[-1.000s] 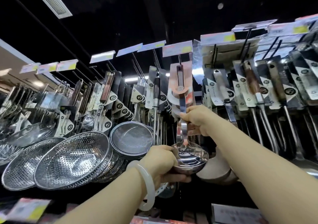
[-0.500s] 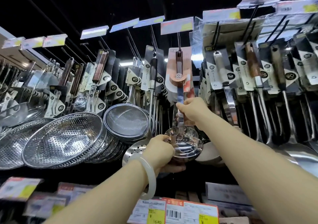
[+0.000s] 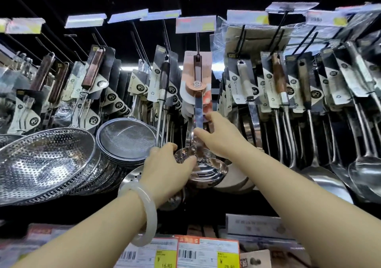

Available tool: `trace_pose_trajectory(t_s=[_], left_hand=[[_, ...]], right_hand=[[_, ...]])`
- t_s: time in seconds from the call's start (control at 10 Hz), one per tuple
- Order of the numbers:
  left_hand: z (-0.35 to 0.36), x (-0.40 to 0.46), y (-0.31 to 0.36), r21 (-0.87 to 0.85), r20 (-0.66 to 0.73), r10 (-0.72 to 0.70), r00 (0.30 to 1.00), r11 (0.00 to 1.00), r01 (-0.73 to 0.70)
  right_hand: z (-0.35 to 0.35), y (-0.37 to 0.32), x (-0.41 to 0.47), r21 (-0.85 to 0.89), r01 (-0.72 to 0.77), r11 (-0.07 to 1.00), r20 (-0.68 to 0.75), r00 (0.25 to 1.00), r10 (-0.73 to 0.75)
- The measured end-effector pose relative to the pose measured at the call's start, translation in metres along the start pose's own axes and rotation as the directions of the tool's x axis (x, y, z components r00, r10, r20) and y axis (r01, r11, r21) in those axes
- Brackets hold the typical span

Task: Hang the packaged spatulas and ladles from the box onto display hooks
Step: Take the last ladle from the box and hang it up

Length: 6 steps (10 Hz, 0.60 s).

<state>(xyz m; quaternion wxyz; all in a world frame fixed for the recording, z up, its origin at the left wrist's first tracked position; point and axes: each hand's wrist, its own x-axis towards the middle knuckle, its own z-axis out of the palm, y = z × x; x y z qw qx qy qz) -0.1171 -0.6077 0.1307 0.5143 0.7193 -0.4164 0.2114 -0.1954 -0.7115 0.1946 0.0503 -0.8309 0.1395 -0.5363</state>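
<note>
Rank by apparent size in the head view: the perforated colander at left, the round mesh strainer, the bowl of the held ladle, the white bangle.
1. perforated colander
2. mesh strainer
3. ladle bowl; bangle looks similar but is nearer the camera, so I do not rank these two.

Your left hand [image 3: 165, 171] sits at the bowl of the ladle [image 3: 199, 111], with your right hand [image 3: 220, 138] just above it on the handle. The ladle hangs from the display hook [image 3: 198, 43] at the centre of the rack, below a price tag [image 3: 195, 24]. To its left hang mesh strainers [image 3: 126, 138]; further left lie stacked perforated colanders [image 3: 45, 160]. To its right hang packaged spatulas [image 3: 286, 94] (several rows deep). Shelf labels [image 3: 208, 252] lie below your forearms, nearest you.
</note>
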Motion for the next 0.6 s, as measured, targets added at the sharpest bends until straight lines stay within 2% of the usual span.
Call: trace_pose_trajectory(t_s=[0.1,0.2,0.3,0.4,0.5,0.6], left_hand=[[-0.005,0.002,0.0,0.044,0.0,0.053,0.999,0.998,-0.053],[-0.006,0.005,-0.001,0.088,0.001,0.094,0.996,0.992,-0.094],[-0.003,0.007,0.002,0.143,0.0,0.159,0.987,0.977,-0.158],[0.006,0.009,0.014,0.237,-0.05,0.247,0.968,0.944,-0.228],[0.015,0.005,0.041,0.244,-0.08,0.298,0.951,0.931,-0.271],[0.028,-0.004,0.079,0.175,-0.113,0.379,0.918,0.918,-0.357]], right_hand=[[-0.002,0.0,-0.008,-0.092,0.008,0.996,0.052,0.999,-0.003],[-0.007,-0.001,-0.019,-0.106,-0.029,0.994,0.095,0.995,0.039],[-0.016,0.002,-0.033,-0.114,-0.069,0.991,0.092,0.993,0.08],[-0.029,0.006,-0.054,-0.246,-0.055,0.968,0.063,0.995,0.073],[-0.053,0.009,-0.087,-0.362,0.025,0.932,0.029,0.999,-0.016],[-0.09,0.01,-0.146,-0.323,0.125,0.938,0.032,0.992,-0.121]])
